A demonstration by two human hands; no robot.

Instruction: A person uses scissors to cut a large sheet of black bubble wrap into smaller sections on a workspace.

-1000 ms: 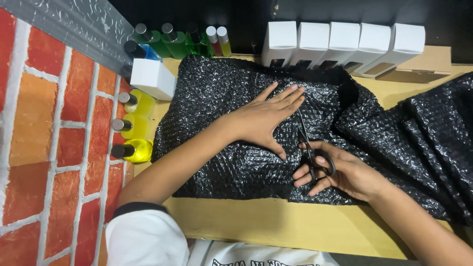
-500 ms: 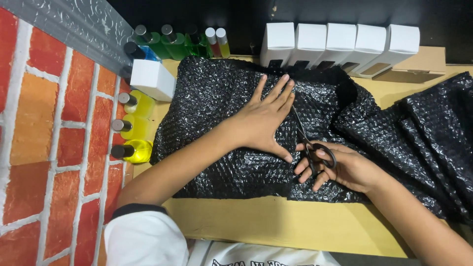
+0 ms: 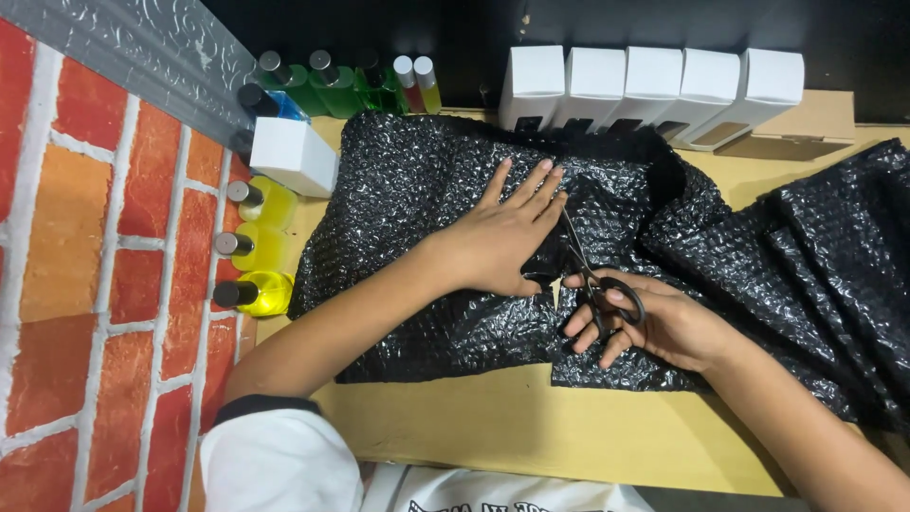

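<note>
A large sheet of black bubble wrap (image 3: 417,190) lies spread over a tan cardboard surface (image 3: 531,427). My left hand (image 3: 507,232) presses flat on it, fingers spread and pointing away from me. Just to its right, my right hand (image 3: 654,322) grips a pair of black-handled scissors (image 3: 592,275), blades pointing away along a cut that runs up from the wrap's near edge. The cut separates the left piece from the bunched wrap on the right (image 3: 825,256).
Yellow bottles (image 3: 251,246) and green bottles (image 3: 322,85) line the left and back-left, beside a small white box (image 3: 294,156). A row of white boxes (image 3: 654,90) stands along the back. A brick-pattern wall (image 3: 85,284) borders the left.
The scissors have advanced away from me along the cut. My left hand has slid further up the wrap, and the cut gap behind the blades has lengthened.
</note>
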